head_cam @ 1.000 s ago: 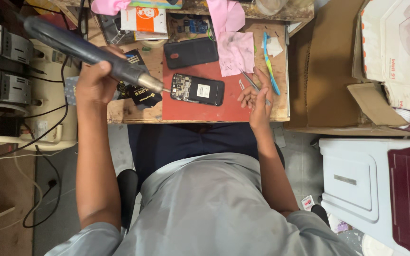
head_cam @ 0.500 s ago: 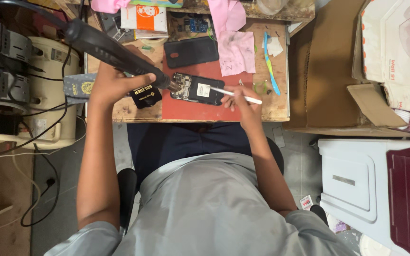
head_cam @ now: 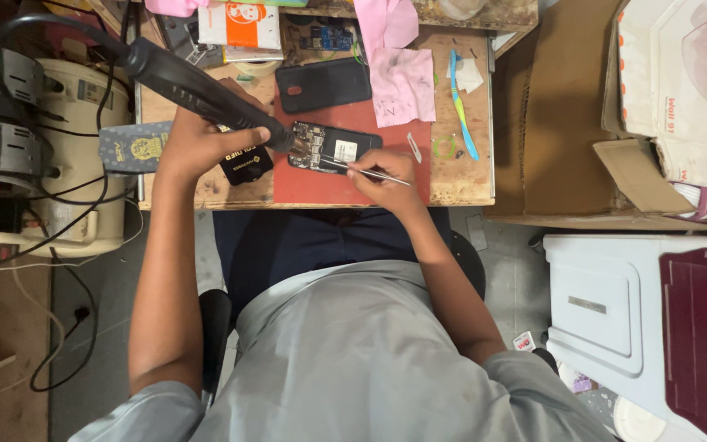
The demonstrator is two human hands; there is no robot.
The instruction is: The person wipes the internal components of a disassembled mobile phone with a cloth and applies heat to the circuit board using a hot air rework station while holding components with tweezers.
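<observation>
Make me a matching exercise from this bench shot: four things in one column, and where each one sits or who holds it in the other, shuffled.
Things:
1. hot-air tool
2. tweezers
3. opened phone
4. toothbrush

Places:
A. lying on the red mat
B. in the right hand
C. on bare wood, right side of the desk
D. in the left hand

Pairs: 1-D, 2-B, 3-A, 4-C

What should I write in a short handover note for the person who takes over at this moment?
Left hand: grips the black hot-air handle, nozzle at the left end of the opened phone.
Right hand: holds metal tweezers, tips on the phone's board.
Phone lies on the red mat; its black back cover lies above it.
Done: back cover is off.
Left: board work is in progress, cover not refitted.
</observation>
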